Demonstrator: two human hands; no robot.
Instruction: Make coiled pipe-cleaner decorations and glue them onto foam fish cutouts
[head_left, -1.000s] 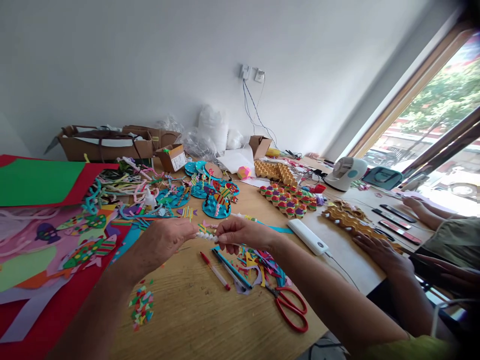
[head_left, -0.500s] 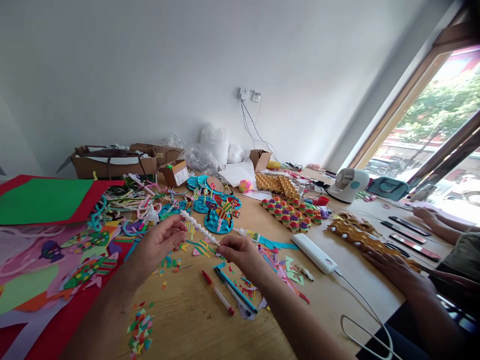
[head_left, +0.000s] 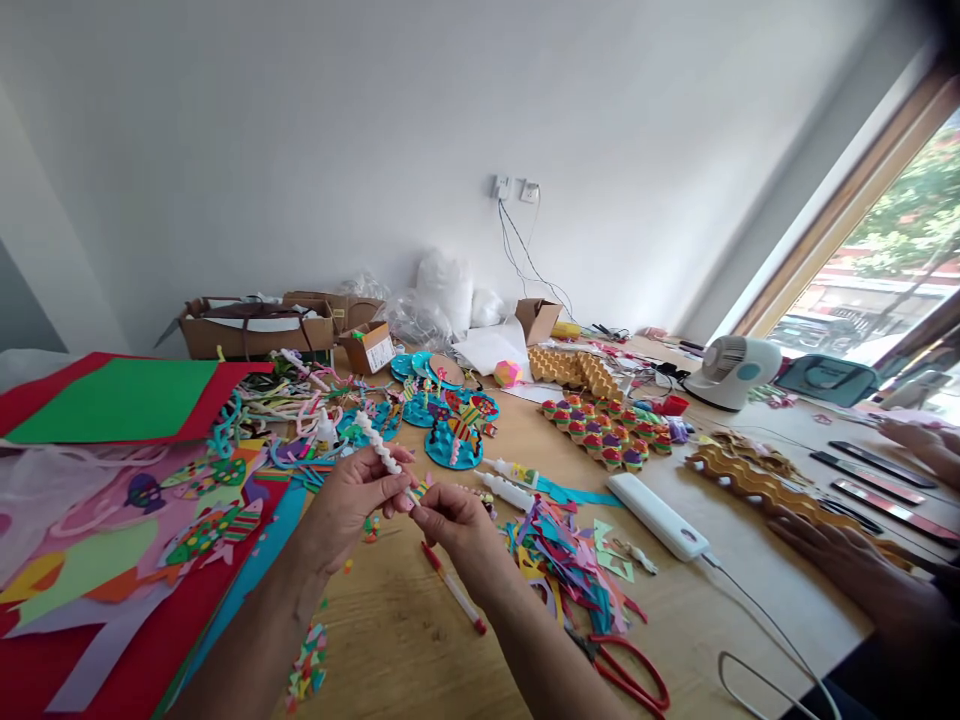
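A white, bumpy twisted pipe cleaner point(head_left: 379, 442) slants up and away from between my hands over the table. My left hand point(head_left: 358, 505) is closed around its lower half, thumb and fingers pinching it. Close beside it, my right hand point(head_left: 459, 525) pinches the near end with thumb and forefinger; the fingertips partly hide that end. Below the hands lies a red pen point(head_left: 454, 588). Just beyond them stand blue discs point(head_left: 450, 450) decorated with colourful cut-outs. White glue bottles point(head_left: 510, 490) lie past my right hand.
Coloured paper sheets point(head_left: 120, 400) cover the left side. Paper scraps point(head_left: 577, 570) and red-handled scissors point(head_left: 630, 672) lie right of my right arm. A white power bank point(head_left: 658, 515) trails a cable. Painted egg trays point(head_left: 607, 430) stand further back. Another person's hand point(head_left: 817, 545) rests near a plain tray point(head_left: 757, 485).
My left hand has moved from loosely beside the pipe cleaner's far end to a pinch lower down, close to my right hand. The pipe cleaner now points more upward. The view has shifted.
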